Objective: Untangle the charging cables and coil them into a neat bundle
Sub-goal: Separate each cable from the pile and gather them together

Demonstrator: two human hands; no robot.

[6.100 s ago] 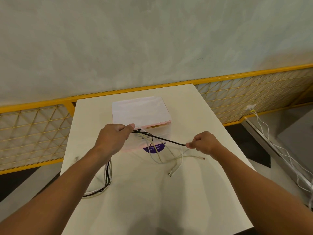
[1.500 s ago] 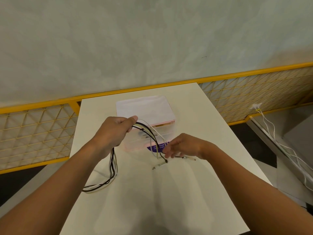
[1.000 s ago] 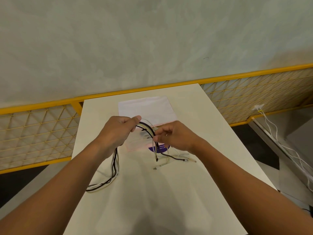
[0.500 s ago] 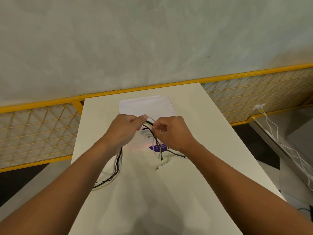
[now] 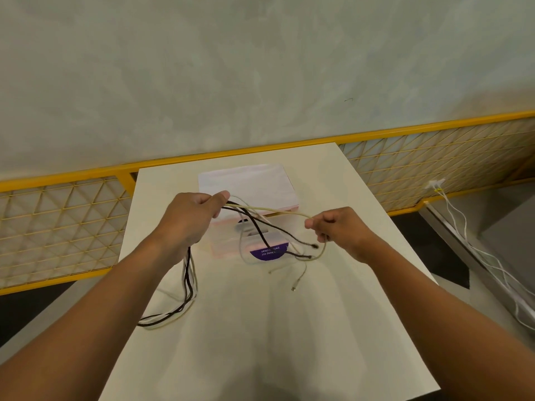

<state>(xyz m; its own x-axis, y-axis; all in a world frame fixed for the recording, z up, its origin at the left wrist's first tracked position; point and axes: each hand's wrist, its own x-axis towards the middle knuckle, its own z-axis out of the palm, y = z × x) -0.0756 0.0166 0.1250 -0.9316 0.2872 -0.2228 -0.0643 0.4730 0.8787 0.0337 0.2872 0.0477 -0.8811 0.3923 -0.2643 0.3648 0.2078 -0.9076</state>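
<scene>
My left fingers [image 5: 201,199] were curled round the gathered cables [image 5: 189,273], thumb laid on top, so my left hand [image 5: 188,221] gripped the whole bunch in a fist. My right fingers [image 5: 328,219] pinched a single cream cable [image 5: 269,208]. I could not make out anything else in my right hand [image 5: 340,231].

What mattered was how that cream cable lay. It ran almost straight from left to right between my two hands, raised above the table [image 5: 289,342], dipping a little toward the right. Its long axis lay across the scene, and past my right pinch the short tail curved down toward the table. My right hand was the one nearer its free end, while my left only anchored the far end.

The black cables [image 5: 257,230] left my left fist beside the cream one and dropped away to the right and nearer, passing beneath it. Their plugs [image 5: 314,246] hung just left of and below my right fingers. The strands sat closest together right by my left thumb, and I judged a snag likeliest there. A pull to the right, along the cable's own line, seemed the way to draw it free.

Below my left hand the rest of the bunch hung down and looped on the near left of the table. A flat white box [image 5: 246,180] sat farther back.
</scene>
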